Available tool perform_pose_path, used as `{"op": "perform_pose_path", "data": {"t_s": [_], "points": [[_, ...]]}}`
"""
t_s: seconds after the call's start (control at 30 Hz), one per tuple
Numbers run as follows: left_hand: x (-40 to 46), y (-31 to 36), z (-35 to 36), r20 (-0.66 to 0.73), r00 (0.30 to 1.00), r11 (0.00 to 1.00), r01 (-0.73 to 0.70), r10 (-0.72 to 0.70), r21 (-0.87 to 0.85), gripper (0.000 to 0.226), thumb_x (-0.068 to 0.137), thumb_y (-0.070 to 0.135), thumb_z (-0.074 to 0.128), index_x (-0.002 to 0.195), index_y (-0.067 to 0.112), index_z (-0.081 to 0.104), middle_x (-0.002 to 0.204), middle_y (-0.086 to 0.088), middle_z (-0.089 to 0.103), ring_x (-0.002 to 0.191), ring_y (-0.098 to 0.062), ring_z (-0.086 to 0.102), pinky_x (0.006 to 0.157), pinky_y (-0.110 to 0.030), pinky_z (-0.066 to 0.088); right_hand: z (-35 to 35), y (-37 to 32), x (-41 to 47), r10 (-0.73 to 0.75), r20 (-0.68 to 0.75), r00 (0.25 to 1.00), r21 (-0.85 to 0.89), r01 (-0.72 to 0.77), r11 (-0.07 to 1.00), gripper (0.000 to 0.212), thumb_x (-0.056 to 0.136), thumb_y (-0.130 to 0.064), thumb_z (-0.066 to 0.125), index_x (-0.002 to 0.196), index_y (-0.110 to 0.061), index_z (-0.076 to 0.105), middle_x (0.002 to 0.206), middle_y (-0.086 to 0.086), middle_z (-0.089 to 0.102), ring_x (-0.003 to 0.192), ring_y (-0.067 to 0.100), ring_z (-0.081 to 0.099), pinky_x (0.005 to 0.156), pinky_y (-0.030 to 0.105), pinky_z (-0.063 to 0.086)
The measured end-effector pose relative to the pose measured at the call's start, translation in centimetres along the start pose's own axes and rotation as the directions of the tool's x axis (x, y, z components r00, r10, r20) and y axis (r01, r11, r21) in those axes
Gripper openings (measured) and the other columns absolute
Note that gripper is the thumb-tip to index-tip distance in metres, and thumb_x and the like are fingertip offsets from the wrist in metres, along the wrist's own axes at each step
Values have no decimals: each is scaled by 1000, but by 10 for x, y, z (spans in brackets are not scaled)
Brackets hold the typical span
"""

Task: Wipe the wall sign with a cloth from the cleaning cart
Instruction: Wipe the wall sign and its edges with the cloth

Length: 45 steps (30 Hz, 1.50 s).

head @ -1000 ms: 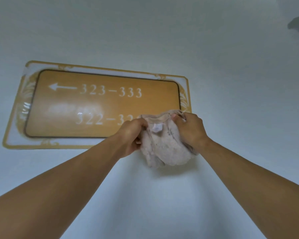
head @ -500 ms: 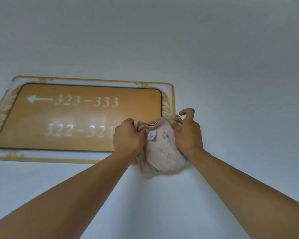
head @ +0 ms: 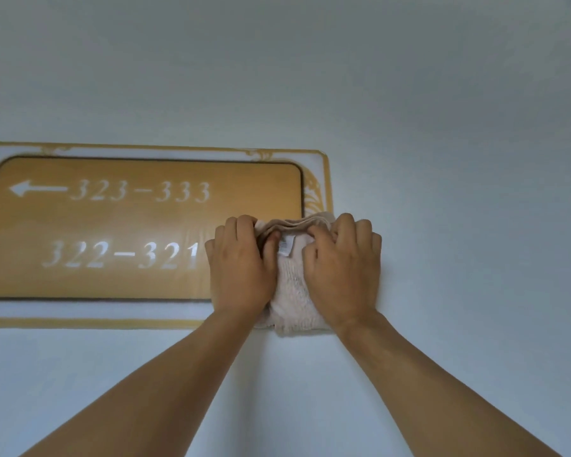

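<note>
Sign point(head: 139, 225): gold rectangular plate inside a pale frame with gold scrollwork, fixed flat to the wall point(head: 442, 127); it lies up and to the left of both hands, its lower right corner hidden beneath them. White lettering reads an arrow pointing left with "323–333" on the top row, "322–321" on the row below.
Wall: plain, pale blue-grey, behind everything.
Left hand point(head: 241, 268): palm down, fingers curled onto the left half of the cloth, pressing it against the sign's lower right corner.
Right hand point(head: 342, 272): palm down just beside the left, fingers hooked over the cloth's top fold, gripping it.
Cloth point(head: 292, 291): pinkish-beige towel, bunched and folded between the two hands, covering the frame's lower right corner.
Label point(head: 286, 246): small white tag on the cloth, between the two thumbs.
</note>
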<state>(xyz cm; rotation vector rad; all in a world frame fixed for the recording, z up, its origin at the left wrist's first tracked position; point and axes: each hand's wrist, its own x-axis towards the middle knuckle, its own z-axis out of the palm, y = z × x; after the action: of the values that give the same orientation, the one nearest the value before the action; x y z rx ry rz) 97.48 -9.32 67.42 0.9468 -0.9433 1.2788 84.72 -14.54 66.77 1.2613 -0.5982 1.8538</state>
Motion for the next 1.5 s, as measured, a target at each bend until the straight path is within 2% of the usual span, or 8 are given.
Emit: {"op": "perform_pose_path", "data": {"t_s": [0.27,0.37,0.43,0.57,0.73,0.93,1.1,1.5], "points": [[-4,4,-2,-5,1000,997,0,0,75,25,90,20,60,113,10,58,103,-10,59,93,-31,52,79,-43,34,-37,-31,14,-102,413,905,-193,196,961,19,84,-10,52,92,-19,67,99,1,61,101,25,48,80,37,33],[-4,3,-4,11,1000,998,-2,2,69,27,91,20,56,115,9,58,104,-11,58,93,-32,51,80,-43,35,-47,-45,27,-46,552,833,-70,101,992,13,93,-13,47,83,-17,55,102,5,63,82,23,53,67,36,33],[-5,2,-4,26,1000,997,-12,10,70,25,94,20,54,116,9,58,105,-11,58,93,-32,50,79,-43,35,-44,-54,21,19,601,799,-75,32,997,22,99,-12,38,109,-7,56,115,15,58,87,26,60,63,34,37],[-4,2,-6,19,1000,1000,16,-16,16,19,95,17,55,112,10,58,101,-9,57,91,-29,50,79,-41,32,-28,-51,-4,95,478,873,-91,-58,994,47,99,-8,33,143,7,31,133,20,42,120,32,45,89,36,43],[-3,6,-11,46,998,998,37,-35,-55,29,89,27,41,110,13,56,100,-5,55,91,-25,47,80,-39,33,-16,-38,-34,59,227,972,106,-85,991,46,96,-25,48,140,-13,51,132,11,53,121,30,50,105,43,40],[-5,9,-21,72,995,972,89,-75,-218,48,81,35,33,116,13,57,108,-4,52,99,-24,44,90,-42,36,-8,-33,-34,-37,313,949,64,18,998,66,93,-44,43,153,-18,32,160,11,29,147,34,23,119,60,12],[-17,2,-32,116,993,989,3,14,-150,57,85,35,35,131,9,53,123,-13,49,110,-30,45,96,-45,36,0,-32,-27,-69,482,873,-4,80,997,85,94,-57,30,158,-17,-9,165,7,-18,149,34,-24,121,57,-1],[47,-25,-21,236,961,971,-185,145,154,51,97,27,34,145,11,43,143,-12,48,131,-29,43,114,-47,29,60,-24,81,-20,394,919,69,-8,998,78,91,-68,10,158,-28,7,168,-2,4,153,28,-3,122,55,3]]}}
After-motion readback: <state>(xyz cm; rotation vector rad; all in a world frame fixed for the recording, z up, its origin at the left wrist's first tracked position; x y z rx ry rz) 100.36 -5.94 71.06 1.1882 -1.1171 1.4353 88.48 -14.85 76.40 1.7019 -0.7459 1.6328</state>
